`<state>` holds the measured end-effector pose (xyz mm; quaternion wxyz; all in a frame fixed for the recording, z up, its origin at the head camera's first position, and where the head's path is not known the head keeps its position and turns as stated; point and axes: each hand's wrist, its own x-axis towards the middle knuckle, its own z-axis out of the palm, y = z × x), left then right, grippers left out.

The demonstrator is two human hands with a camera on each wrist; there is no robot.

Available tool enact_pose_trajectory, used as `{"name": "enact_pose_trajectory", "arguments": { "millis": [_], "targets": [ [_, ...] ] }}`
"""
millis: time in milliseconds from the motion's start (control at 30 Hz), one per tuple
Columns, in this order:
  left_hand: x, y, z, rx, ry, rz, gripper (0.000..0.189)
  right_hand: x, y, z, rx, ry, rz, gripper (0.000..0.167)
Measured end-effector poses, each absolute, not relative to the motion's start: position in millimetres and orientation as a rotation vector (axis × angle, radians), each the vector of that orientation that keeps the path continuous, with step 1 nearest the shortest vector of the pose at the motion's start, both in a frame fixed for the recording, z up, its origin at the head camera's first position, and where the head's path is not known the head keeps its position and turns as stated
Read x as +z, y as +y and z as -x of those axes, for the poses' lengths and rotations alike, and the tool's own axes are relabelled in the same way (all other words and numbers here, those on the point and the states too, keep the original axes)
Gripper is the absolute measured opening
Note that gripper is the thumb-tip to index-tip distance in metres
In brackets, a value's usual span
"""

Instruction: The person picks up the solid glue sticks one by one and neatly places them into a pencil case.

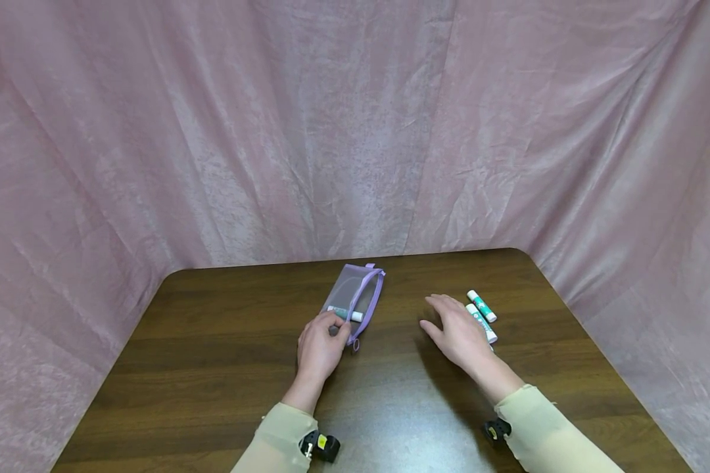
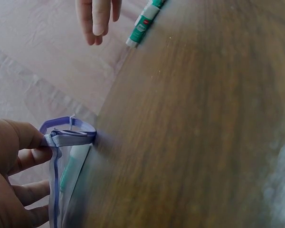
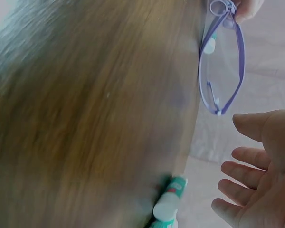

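My left hand (image 1: 321, 347) pinches the zip edge of a purple mesh zip pouch (image 1: 344, 285) between thumb and finger. The pouch's mouth gapes toward the right, its lilac zip (image 3: 242, 57) spread in a loop. Inside it, seen through the mesh, is a white and green glue stick (image 1: 346, 313). My right hand (image 1: 457, 332) hovers over the table with fingers spread and nothing in them. Just right of that hand lie a green-labelled glue stick (image 1: 482, 306) and a whiter one (image 1: 482, 322), side by side and partly hidden by the hand.
The brown wooden table (image 1: 213, 355) has a rounded far edge behind the pouch. Pink velvet curtain (image 1: 355, 131) hangs around its back and sides. A small black wrist camera (image 1: 321, 446) sits on the left sleeve, and another (image 1: 497, 430) on the right sleeve.
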<state>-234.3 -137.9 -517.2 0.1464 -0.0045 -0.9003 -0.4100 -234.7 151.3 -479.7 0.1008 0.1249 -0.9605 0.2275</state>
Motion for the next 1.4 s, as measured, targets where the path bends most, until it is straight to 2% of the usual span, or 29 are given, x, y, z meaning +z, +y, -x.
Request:
{"name": "enact_pose_trajectory", "arguments": {
  "millis": [933,1400],
  "targets": [
    [-519,-132,237,-1.16,-2.583,0.019,0.016,-482,211,226,0.612,-2.829,-0.223,0.047],
    [-520,-132,236,-1.164,-2.59,0.019,0.018,-488,222,228,0.602,-2.842,-0.23,0.048]
  ]
}}
